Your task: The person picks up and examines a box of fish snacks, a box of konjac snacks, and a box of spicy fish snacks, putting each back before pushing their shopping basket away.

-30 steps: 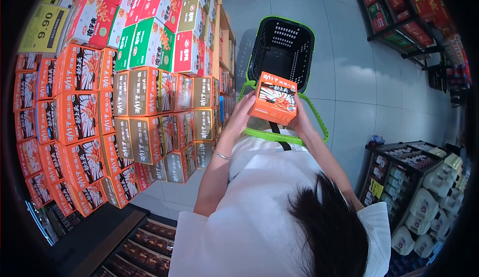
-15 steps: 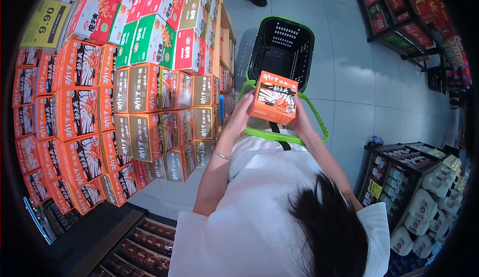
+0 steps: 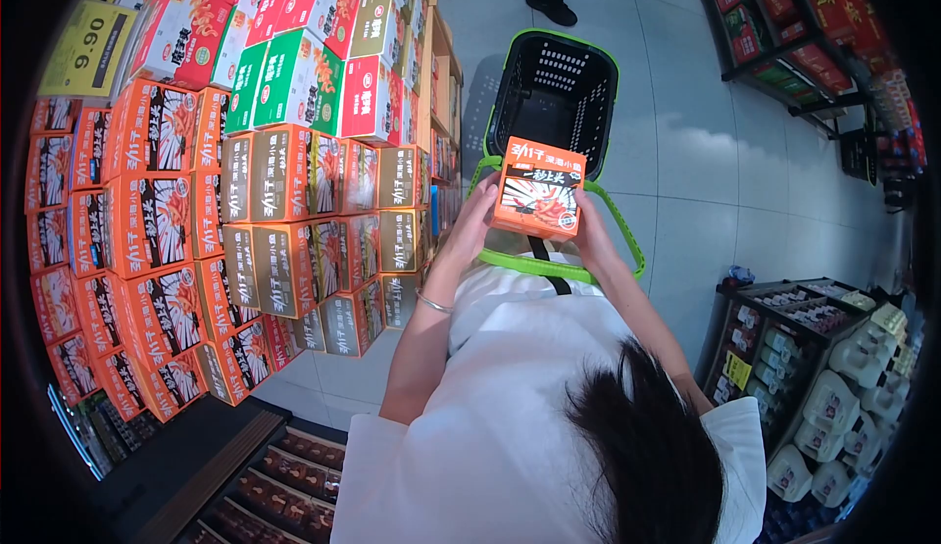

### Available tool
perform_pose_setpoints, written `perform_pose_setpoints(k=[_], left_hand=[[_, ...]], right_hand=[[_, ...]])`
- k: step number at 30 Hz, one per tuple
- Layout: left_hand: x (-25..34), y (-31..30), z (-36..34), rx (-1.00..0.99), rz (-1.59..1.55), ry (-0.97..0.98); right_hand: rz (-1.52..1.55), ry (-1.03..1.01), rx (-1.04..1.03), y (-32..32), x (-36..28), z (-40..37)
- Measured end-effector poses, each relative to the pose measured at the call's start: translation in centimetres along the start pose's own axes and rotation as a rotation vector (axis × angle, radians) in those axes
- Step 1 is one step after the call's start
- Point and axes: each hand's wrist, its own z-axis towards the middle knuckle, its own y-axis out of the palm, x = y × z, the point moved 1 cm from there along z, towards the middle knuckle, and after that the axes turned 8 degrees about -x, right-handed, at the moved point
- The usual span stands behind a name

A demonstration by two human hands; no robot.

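Head view: orange box [image 3: 538,191] between left fingers [image 3: 487,191] and right fingers [image 3: 580,201], both gripping its sides.

Pale cartons [image 3: 828,400] sit beside a dark rack [image 3: 777,315]; a person's black shoe [image 3: 552,9] shows against grey tiles [image 3: 676,83].

My hands [image 3: 476,213]: two
Held box [image 3: 537,191]: one
My bracelet [image 3: 434,303]: one
Green-rimmed basket [image 3: 551,88] before me: one
Yellow signs [image 3: 86,49]: at least three
Stacked boxes [image 3: 157,222] beside me: dozens
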Motion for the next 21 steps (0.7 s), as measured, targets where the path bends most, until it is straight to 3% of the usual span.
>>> perform_pose_setpoints(k=[21], left_hand=[[1.1,0.5,-0.5,0.006,-0.063,0.066]], right_hand=[[-0.032,-0.195,-0.109,-0.5,0.9,0.7]])
